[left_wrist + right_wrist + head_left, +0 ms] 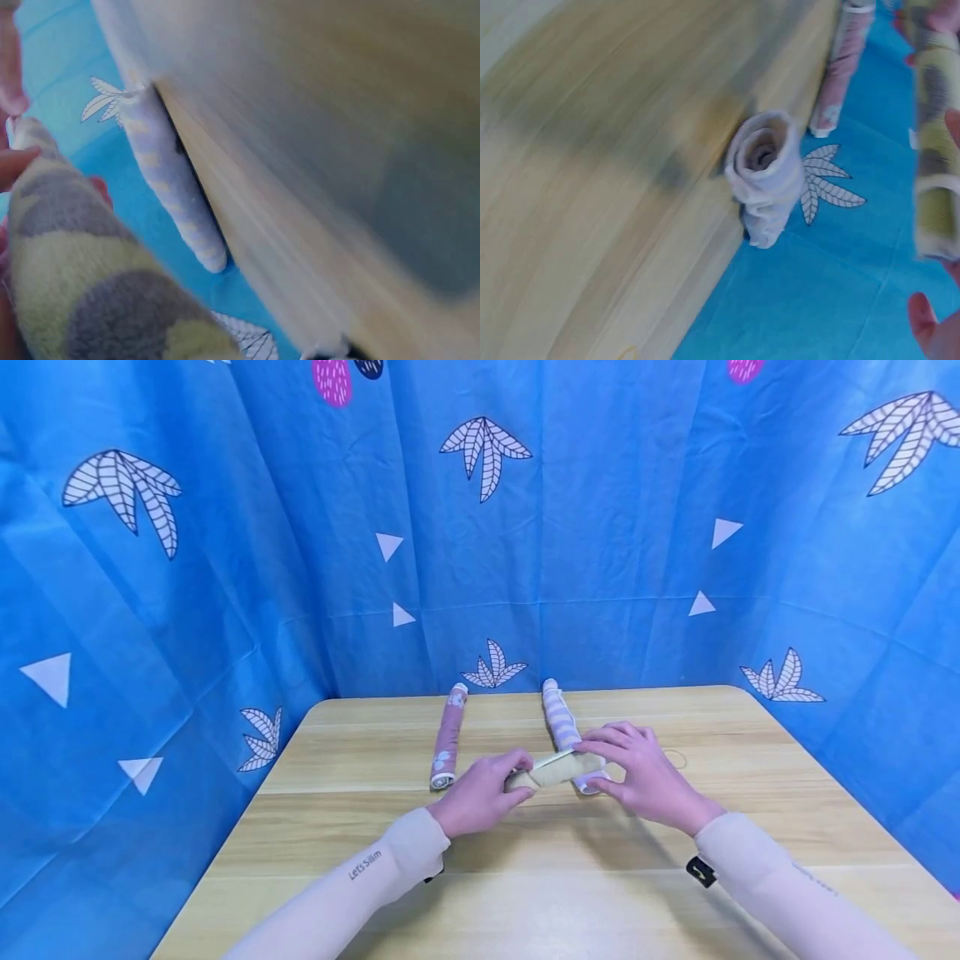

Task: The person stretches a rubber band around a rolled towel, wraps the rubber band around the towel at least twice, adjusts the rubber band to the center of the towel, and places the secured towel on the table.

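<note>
A rolled yellow-green and grey patterned towel is held above the table between both hands. My left hand grips its left end, thumb in front and fingers over the top. At the other end, my right hand holds the roll with fingers along the upper side and the thumb lower down. A pale strip crosses the towel near one end in the right wrist view. Behind it lies a lilac-and-white striped rolled towel, partly hidden by the held roll. A pink rolled towel lies further left.
The wooden table carries both lying rolls, their far ends near its back edge. A thin yellowish loop lies just right of my right hand. Blue patterned curtain hangs behind and along both sides.
</note>
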The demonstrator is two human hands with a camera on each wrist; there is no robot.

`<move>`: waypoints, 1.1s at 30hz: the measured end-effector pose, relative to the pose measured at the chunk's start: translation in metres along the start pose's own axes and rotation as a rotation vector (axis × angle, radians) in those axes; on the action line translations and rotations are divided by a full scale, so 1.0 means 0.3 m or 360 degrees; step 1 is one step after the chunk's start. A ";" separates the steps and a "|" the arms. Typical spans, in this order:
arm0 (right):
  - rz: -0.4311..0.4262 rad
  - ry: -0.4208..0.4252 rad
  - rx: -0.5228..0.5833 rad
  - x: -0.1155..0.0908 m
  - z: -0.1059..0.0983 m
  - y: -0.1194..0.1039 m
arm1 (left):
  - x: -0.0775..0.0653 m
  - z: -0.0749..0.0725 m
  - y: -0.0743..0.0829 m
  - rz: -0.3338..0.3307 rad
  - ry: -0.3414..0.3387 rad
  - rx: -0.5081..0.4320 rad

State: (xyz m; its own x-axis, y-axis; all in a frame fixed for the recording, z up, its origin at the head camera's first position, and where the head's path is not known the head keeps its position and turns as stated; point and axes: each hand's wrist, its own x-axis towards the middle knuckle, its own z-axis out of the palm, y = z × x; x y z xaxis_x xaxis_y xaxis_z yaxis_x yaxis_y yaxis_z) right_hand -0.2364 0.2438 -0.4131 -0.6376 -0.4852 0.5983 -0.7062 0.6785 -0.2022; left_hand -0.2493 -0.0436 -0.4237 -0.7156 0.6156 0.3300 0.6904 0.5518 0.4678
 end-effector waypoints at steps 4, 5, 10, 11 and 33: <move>-0.0134 0.0077 -0.0210 -0.003 0.012 0.010 | 0.000 -0.002 -0.002 -0.0029 -0.0060 -0.0248; -0.0151 0.0095 -0.0239 -0.004 0.014 0.011 | 0.000 -0.001 -0.002 -0.0025 -0.0065 -0.0263; -0.0160 0.0131 -0.0265 0.000 0.018 0.006 | -0.008 0.014 0.004 0.0138 -0.0012 0.0127; -0.0154 0.0128 -0.0255 0.002 0.018 0.003 | -0.010 0.019 0.005 0.0190 0.0013 0.0246; -0.0061 0.0148 -0.0121 0.022 0.046 -0.011 | -0.007 0.052 -0.022 0.0522 0.0138 0.0755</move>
State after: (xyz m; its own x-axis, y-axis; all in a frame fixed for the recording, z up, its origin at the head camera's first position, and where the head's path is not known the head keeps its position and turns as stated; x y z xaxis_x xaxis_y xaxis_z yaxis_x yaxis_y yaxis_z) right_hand -0.2426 0.2308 -0.4192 -0.5768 -0.4605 0.6747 -0.7018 0.7020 -0.1208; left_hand -0.2506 -0.0397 -0.4403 -0.4486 0.7596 0.4710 0.8350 0.5441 -0.0823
